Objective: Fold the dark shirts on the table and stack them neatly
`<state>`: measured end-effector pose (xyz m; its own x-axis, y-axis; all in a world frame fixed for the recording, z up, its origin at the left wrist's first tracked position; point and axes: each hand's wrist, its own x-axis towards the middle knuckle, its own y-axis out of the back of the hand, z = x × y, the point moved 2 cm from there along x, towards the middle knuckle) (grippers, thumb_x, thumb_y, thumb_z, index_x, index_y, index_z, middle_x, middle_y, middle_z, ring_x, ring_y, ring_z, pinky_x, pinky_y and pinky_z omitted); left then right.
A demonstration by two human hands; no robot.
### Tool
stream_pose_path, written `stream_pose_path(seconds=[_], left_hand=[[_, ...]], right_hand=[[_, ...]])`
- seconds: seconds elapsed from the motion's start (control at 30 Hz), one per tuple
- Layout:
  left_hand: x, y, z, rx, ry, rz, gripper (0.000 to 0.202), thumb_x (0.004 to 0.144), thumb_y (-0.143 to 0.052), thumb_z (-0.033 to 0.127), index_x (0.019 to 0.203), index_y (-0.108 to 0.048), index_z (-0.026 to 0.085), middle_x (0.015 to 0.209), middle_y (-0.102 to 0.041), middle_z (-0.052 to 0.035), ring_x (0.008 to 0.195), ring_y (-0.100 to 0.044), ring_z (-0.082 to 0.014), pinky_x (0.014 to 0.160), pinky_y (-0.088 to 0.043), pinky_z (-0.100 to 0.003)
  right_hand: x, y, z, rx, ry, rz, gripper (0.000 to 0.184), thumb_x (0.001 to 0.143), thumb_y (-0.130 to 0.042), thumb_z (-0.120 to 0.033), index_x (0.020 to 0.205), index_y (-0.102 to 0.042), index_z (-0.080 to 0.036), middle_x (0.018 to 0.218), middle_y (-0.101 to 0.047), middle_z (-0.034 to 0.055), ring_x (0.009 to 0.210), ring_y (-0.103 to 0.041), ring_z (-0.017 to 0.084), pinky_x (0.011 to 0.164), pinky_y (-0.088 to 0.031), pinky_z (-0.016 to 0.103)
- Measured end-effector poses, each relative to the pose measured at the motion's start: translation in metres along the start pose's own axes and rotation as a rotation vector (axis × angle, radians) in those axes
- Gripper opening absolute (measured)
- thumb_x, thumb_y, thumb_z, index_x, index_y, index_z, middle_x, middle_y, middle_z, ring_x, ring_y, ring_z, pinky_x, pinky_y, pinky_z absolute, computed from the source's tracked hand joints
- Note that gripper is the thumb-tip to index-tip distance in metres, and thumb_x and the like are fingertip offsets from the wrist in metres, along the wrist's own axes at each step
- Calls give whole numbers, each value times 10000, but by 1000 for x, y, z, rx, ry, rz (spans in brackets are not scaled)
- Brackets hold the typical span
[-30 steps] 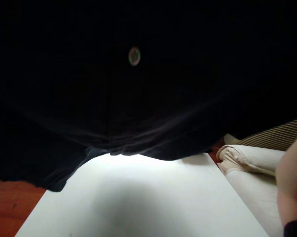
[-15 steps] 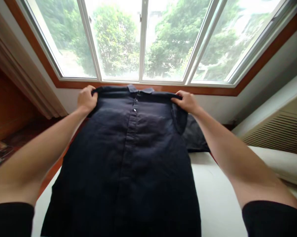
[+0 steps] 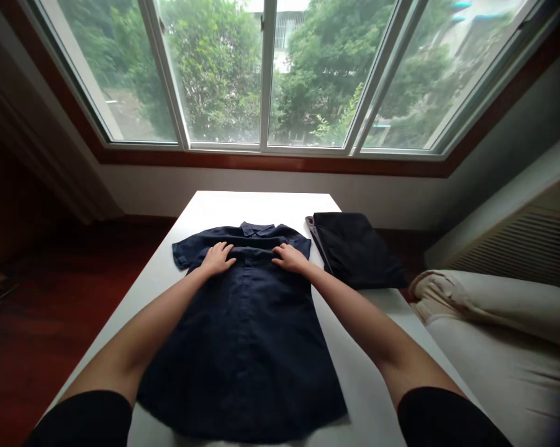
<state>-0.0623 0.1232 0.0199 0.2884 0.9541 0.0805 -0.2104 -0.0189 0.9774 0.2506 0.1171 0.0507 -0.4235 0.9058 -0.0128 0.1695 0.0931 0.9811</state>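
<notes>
A dark navy short-sleeved button-up shirt (image 3: 249,335) lies front side up on a white table (image 3: 261,203), collar toward the window and hem toward me. Both hands rest on its chest, one on each side of the button placket. My left hand (image 3: 218,258) lies with fingers spread over the cloth. My right hand (image 3: 289,257) presses on the other side, its fingers stretched and slightly bent. Small wrinkles run across the fabric between them, below the collar.
Folded black clothing (image 3: 357,248) lies at the table's right edge. A cream padded seat (image 3: 498,335) stands to the right, beside a slatted unit (image 3: 536,242). Dark red floor (image 3: 98,267) shows on the left. A wide window (image 3: 266,81) spans the wall ahead.
The shirt, earlier held up by its shoulders in both hands, now lies on the table. My hands have let go of the shoulders and come down onto the chest.
</notes>
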Motion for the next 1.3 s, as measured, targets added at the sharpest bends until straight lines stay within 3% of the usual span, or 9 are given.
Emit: stream_pose_path(seconds=[0.17, 0.37, 0.5, 0.7, 0.87, 0.97, 1.03, 1.17, 1.3], left_hand=[[-52, -17, 0, 8, -10, 48, 642, 1011, -467, 475, 1595, -403, 216, 1679, -324, -125, 1569, -242, -327, 1278, -165, -509], [-125, -11, 18, 10, -79, 109, 687, 1009, -473, 469, 1636, -329, 229, 1706, -257, -103, 1589, -187, -318, 1297, -136, -538], [-168, -8, 35, -23, -197, 67, 664, 1015, -483, 462, 1640, -308, 323, 1705, -270, -51, 1577, -240, -282, 1306, -166, -509], [-194, -4, 37, -58, -237, 21, 596, 1036, -484, 424, 1607, -371, 300, 1694, -302, -54, 1553, -296, -298, 1276, -237, -577], [-177, 4, 31, -164, -173, 63, 518, 1008, -543, 379, 1516, -503, 282, 1589, -467, -74, 1460, -436, -295, 1234, -354, -531], [-151, 9, 28, -183, -133, 138, 426, 996, -547, 347, 1409, -597, 253, 1503, -540, -84, 1392, -495, -279, 1195, -414, -475], [-127, 10, 26, -159, -111, 171, 375, 986, -554, 340, 1336, -643, 240, 1472, -557, -85, 1369, -509, -277, 1186, -422, -460], [-72, 6, 23, -114, -64, 189, 334, 970, -563, 345, 1259, -684, 230, 1453, -564, -90, 1366, -501, -293, 1189, -408, -465], [-15, -3, 20, -71, -1, 170, 390, 967, -556, 351, 1313, -663, 206, 1510, -526, -107, 1414, -455, -300, 1213, -365, -448]], right_hand=[[-42, -20, 19, -79, -144, 108, 387, 999, -588, -426, 1344, -621, -252, 1357, -579, 127, 1253, -512, 291, 1011, -439, 377], [-83, -27, 43, -82, -309, 225, 313, 968, -528, -222, 1254, -656, -213, 1292, -614, 139, 1200, -552, 289, 997, -447, 373], [-97, -28, 45, 39, -358, 345, 297, 972, -491, -226, 1207, -672, -201, 1264, -638, 131, 1110, -617, 267, 904, -495, 337], [-122, -19, 53, 231, -357, 686, 380, 991, -442, -310, 1258, -674, -171, 1296, -646, 135, 1115, -645, 275, 957, -515, 385], [-138, -1, 57, 339, -404, 865, 386, 984, -461, -368, 1239, -682, -179, 1180, -665, 130, 1005, -651, 256, 927, -521, 397], [-134, 13, 49, 352, -465, 940, 395, 966, -493, -377, 1264, -656, -177, 1113, -623, 116, 808, -609, 206, 831, -526, 372], [-122, 22, 38, 337, -409, 946, 330, 979, -476, -364, 1157, -683, -178, 1045, -609, 99, 800, -584, 199, 840, -512, 363], [-77, 27, 12, 323, -183, 762, 271, 985, -467, -318, 1034, -699, -186, 1041, -646, 102, 1008, -597, 238, 965, -481, 362], [-22, 7, -8, 254, -161, 499, 371, 992, -480, -331, 1280, -664, -188, 1322, -622, 122, 1224, -555, 252, 1077, -433, 344]])
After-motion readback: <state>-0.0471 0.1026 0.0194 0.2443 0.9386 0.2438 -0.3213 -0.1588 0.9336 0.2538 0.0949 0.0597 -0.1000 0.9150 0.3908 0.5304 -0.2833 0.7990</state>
